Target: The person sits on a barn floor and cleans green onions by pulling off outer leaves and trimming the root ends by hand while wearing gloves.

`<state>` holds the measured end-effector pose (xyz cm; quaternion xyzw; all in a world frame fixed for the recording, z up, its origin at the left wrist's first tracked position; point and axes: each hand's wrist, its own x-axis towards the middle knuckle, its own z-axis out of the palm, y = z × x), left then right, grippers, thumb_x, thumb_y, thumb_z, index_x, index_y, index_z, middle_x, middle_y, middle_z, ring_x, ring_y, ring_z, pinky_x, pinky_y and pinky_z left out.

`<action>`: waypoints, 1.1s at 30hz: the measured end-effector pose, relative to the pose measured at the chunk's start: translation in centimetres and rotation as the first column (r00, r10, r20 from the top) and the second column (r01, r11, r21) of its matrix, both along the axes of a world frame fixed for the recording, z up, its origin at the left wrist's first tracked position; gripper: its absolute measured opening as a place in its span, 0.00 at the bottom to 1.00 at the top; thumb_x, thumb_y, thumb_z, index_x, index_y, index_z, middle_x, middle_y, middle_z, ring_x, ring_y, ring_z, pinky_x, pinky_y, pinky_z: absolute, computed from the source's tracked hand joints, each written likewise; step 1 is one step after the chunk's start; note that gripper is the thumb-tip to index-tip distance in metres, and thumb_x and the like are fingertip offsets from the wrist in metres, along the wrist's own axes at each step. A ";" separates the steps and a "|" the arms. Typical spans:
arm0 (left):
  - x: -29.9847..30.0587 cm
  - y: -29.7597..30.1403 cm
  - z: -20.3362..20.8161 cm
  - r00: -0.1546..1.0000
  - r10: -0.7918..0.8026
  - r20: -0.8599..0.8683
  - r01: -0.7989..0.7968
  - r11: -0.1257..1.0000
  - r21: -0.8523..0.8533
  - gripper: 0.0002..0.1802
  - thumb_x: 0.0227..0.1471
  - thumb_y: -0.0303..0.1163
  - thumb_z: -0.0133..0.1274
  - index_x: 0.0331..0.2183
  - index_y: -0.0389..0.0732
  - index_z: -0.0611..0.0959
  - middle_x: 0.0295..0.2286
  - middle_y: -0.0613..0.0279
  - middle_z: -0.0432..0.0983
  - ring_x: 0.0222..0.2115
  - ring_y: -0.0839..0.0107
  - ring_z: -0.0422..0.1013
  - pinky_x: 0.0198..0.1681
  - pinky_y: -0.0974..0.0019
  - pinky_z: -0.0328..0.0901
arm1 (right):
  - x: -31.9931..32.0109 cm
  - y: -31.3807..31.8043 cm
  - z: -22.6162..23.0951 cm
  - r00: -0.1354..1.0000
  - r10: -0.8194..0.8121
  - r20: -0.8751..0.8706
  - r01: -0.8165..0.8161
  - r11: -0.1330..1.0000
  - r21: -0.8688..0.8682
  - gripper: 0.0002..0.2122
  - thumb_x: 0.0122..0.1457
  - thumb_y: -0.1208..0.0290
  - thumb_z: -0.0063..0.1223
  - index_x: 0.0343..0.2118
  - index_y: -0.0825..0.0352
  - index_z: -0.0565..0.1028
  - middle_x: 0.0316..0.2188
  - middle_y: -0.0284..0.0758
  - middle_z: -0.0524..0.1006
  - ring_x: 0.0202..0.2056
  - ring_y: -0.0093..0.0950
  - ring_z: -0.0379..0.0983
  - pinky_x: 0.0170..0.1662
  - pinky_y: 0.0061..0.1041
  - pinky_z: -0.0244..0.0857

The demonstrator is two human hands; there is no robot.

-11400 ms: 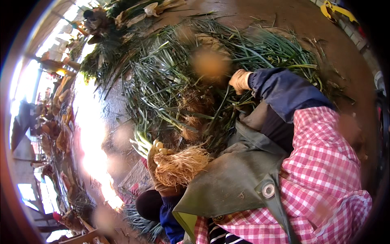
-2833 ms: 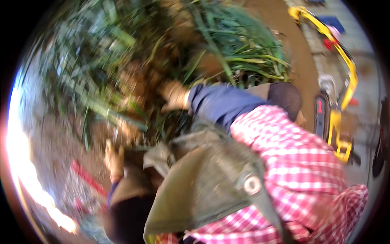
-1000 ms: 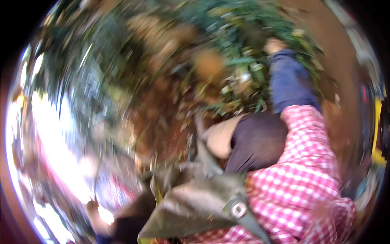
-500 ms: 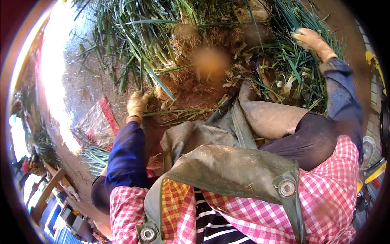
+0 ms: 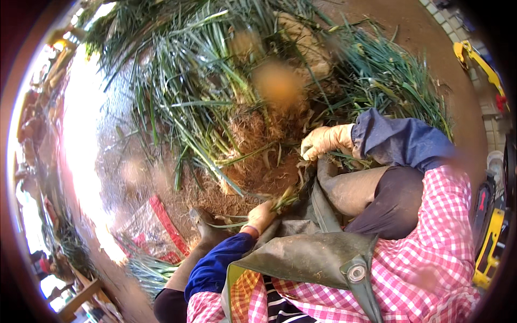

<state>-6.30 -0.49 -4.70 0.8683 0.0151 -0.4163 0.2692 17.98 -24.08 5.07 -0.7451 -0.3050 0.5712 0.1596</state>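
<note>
My gloved left hand (image 5: 261,217) is closed round a few green onions (image 5: 284,200), just above my lap. Their root ends point up and right, while thin leaves trail out to the left. Beyond the green apron (image 5: 301,261), my gloved right hand (image 5: 326,141) has its fingers curled beside my raised boot (image 5: 344,148); whatever may be in them is hidden. A large heap of green onions (image 5: 199,91) lies in front, its brown roots (image 5: 253,129) facing me. More green onions (image 5: 398,81) spread past my right forearm.
A red and white sack (image 5: 171,229) lies on the wet floor at left, with a smaller bunch of green onions (image 5: 148,274) by my left leg. Yellow equipment (image 5: 487,67) stands at the far right, and another yellow piece (image 5: 489,247) is nearer. An orange blur covers part of the picture.
My right hand has come in from the right-hand pile to beside my knee. My left hand has moved right, over my lap, with green onions now visible in it. The view has shifted.
</note>
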 end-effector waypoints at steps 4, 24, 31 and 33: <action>10.0 -4.1 -1.8 0.670 -0.219 0.709 0.296 0.955 0.015 0.15 0.49 0.40 0.50 0.32 0.36 0.74 0.25 0.45 0.74 0.26 0.54 0.72 0.28 0.57 0.67 | -1.7 -7.2 -2.0 0.991 0.127 -0.030 -0.131 0.966 -0.221 0.21 0.52 0.55 0.51 0.40 0.68 0.75 0.33 0.40 0.77 0.33 0.33 0.74 0.37 0.31 0.67; 15.6 11.6 1.1 0.152 0.800 0.581 -0.886 0.370 -0.278 0.44 0.43 0.50 0.56 0.52 0.27 0.63 0.51 0.40 0.62 0.52 0.52 0.60 0.56 0.61 0.53 | 2.5 3.4 -0.6 0.803 -0.432 -0.410 0.500 0.863 0.069 0.33 0.52 0.55 0.56 0.58 0.65 0.58 0.53 0.40 0.65 0.52 0.33 0.62 0.50 0.33 0.60; 14.0 15.4 -8.9 0.137 0.926 0.353 -0.939 0.235 -0.253 0.29 0.47 0.44 0.57 0.46 0.35 0.72 0.34 0.54 0.75 0.33 0.64 0.72 0.33 0.66 0.67 | -4.3 18.1 -5.0 0.555 -0.545 -0.629 0.785 0.593 0.179 0.31 0.52 0.59 0.58 0.55 0.70 0.62 0.47 0.37 0.71 0.46 0.26 0.66 0.49 0.27 0.60; 15.3 14.2 -9.0 0.120 0.993 0.016 -0.810 0.107 -0.576 0.39 0.42 0.48 0.60 0.48 0.29 0.69 0.37 0.52 0.74 0.35 0.63 0.71 0.40 0.63 0.65 | -6.2 20.2 -8.5 0.318 -0.685 -0.656 0.945 0.175 0.275 0.22 0.53 0.65 0.58 0.49 0.70 0.69 0.40 0.32 0.75 0.40 0.24 0.69 0.45 0.23 0.63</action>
